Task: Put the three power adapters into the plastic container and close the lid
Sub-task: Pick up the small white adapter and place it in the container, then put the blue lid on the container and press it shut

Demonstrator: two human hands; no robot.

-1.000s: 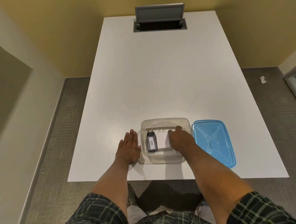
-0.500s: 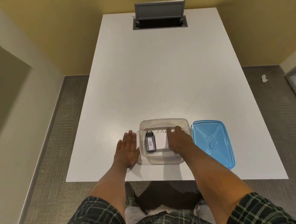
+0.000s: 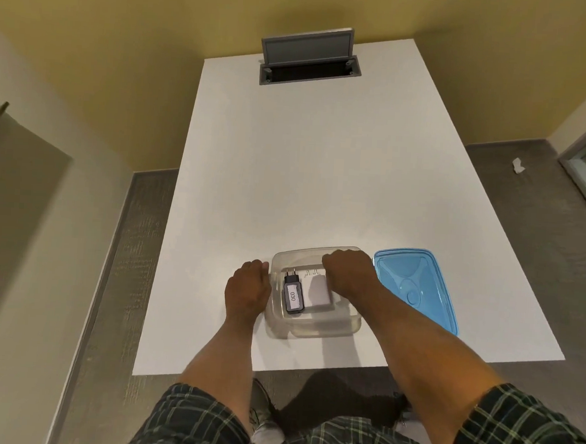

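The right hand (image 3: 348, 275), fingers curled, hovers over the clear container (image 3: 312, 326); what it holds cannot be told. The left hand (image 3: 248, 286) rests curled against the container's left wall. Two adapters show inside: one black adapter (image 3: 294, 295), one white adapter (image 3: 320, 290). One blue lid (image 3: 418, 287) lies just right on the white table (image 3: 322, 172).

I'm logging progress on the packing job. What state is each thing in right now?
plastic container: open, no lid on it.
blue lid: off, flat on the table right of the container.
black adapter: lying inside the container, prongs pointing away.
white adapter: lying inside beside the black one.
third adapter: not visible.
left hand: against the container's left side.
right hand: inside the container, fingers curled.
table hatch: flipped open.
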